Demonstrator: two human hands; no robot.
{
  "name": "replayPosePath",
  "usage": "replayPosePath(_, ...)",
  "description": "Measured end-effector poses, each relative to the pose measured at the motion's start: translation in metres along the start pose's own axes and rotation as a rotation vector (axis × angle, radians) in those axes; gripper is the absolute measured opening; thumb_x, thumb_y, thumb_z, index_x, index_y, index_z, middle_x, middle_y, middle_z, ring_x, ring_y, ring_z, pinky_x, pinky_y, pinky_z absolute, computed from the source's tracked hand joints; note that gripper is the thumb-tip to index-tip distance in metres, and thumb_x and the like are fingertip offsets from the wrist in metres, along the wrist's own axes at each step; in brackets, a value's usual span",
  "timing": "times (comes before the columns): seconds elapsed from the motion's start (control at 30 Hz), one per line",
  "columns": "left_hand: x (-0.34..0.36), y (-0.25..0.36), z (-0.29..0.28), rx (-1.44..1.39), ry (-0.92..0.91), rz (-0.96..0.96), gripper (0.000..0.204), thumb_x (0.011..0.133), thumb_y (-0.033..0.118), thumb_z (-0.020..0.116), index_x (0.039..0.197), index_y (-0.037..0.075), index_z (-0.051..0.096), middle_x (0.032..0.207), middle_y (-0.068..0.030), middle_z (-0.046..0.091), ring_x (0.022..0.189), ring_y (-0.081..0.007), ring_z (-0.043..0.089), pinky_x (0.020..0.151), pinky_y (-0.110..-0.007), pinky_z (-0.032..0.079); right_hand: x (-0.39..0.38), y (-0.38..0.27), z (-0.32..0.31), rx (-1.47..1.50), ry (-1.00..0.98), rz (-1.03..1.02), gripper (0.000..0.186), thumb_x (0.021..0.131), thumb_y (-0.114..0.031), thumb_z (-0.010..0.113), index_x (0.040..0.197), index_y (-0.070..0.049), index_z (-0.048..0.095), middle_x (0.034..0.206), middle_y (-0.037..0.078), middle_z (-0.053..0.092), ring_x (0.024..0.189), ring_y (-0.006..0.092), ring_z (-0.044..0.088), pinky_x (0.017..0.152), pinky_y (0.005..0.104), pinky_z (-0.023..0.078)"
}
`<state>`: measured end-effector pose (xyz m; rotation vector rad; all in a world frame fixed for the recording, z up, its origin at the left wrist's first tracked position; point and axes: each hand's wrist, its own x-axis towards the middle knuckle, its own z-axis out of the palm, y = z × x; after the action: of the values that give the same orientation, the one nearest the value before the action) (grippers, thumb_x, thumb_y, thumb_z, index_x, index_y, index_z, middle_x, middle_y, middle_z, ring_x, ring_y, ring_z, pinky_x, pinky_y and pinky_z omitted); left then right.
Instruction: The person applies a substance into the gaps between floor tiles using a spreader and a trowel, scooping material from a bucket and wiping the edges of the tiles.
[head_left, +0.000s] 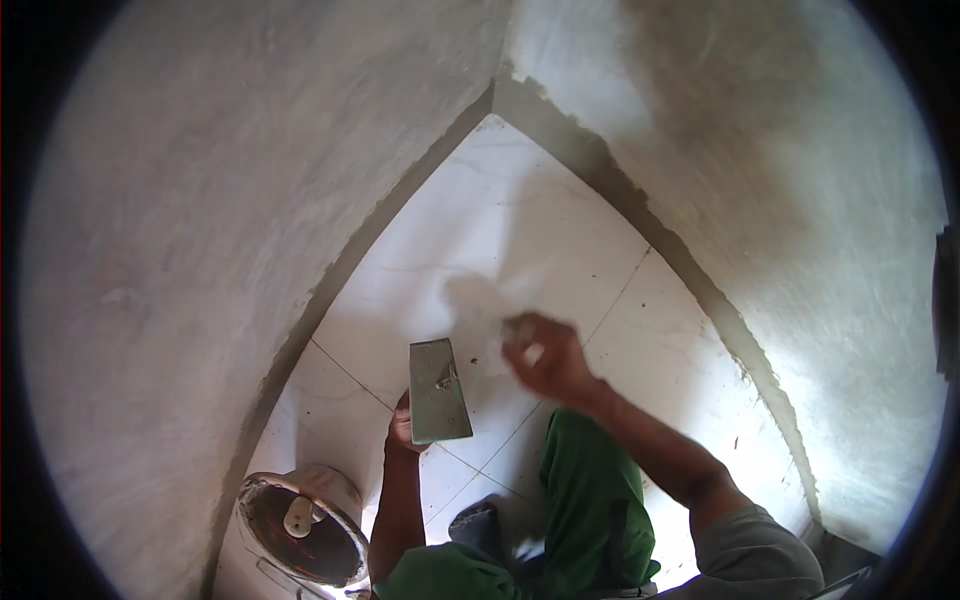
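My left hand [402,422] is closed at the left edge of a grey rectangular plastering float [436,395], its flat face turned up. A small lump of mortar [446,378] sticks to that face; the float's handle is hidden beneath. To the right and a little farther off, my right hand [548,358] is raised above the tiles, fingers curled into a pinch. Something small and greyish shows at its fingertips, too blurred to name. The two hands are apart, and the right one does not touch the float.
A mortar-smeared bucket [345,500] with a pale rounded handle [299,517] inside stands at lower left. Grey plastered walls [200,200] meet in the far corner, a darker mortar band [590,160] along their base. White tiles [480,200] cover the floor; my green-trousered knee [590,490] is close by.
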<state>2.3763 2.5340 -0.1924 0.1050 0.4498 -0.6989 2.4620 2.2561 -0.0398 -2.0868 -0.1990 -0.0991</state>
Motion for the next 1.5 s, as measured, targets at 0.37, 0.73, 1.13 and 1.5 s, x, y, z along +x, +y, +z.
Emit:
replayPosePath(0.37,-0.046,-0.002,0.103,0.294,0.015,0.254,0.043,0.104,0.029,0.053,0.136,0.000,0.060,0.133,-0.0157,0.068,0.119,-0.0294,0.067,0.106,-0.043,0.055,-0.096,-0.072,-0.019,-0.439,-0.025,-0.750,0.051,0.077,-0.009,0.080,0.125,-0.006,0.067,0.127,0.007,0.065,0.097,0.0211,0.064,0.082,0.0355,0.059)
replayPosePath(0.73,-0.072,-0.001,0.125,0.681,0.050,0.360,0.046,0.097,0.027,0.061,0.134,0.001,0.061,0.120,-0.0104,0.071,0.108,-0.0231,0.069,0.097,-0.037,0.056,-0.032,-0.020,-0.058,0.406,0.271,0.573,0.019,0.092,-0.015,0.070,0.081,0.000,0.067,0.078,0.002,0.067,0.067,0.0144,0.058,0.065,0.0329,0.050)
replayPosePath(1.13,-0.011,0.006,0.045,0.557,0.251,0.351,0.059,0.099,0.040,0.066,0.142,0.000,0.056,0.129,-0.0111,0.068,0.117,-0.0218,0.067,0.103,-0.039,0.054,0.215,0.162,-0.016,0.739,0.471,0.772,0.024,0.088,-0.012,0.074,0.109,-0.002,0.067,0.099,0.007,0.066,0.084,0.0209,0.065,0.076,0.0396,0.060)
replayPosePath(1.5,-0.011,0.011,0.035,0.476,0.115,0.388,0.089,0.084,0.058,0.080,0.144,-0.002,0.053,0.132,-0.0121,0.067,0.118,-0.0251,0.068,0.103,-0.042,0.057,0.319,0.189,0.014,0.729,0.559,0.695,0.027,0.087,-0.007,0.071,0.112,-0.001,0.063,0.111,0.012,0.068,0.096,0.0268,0.070,0.084,0.0462,0.062)
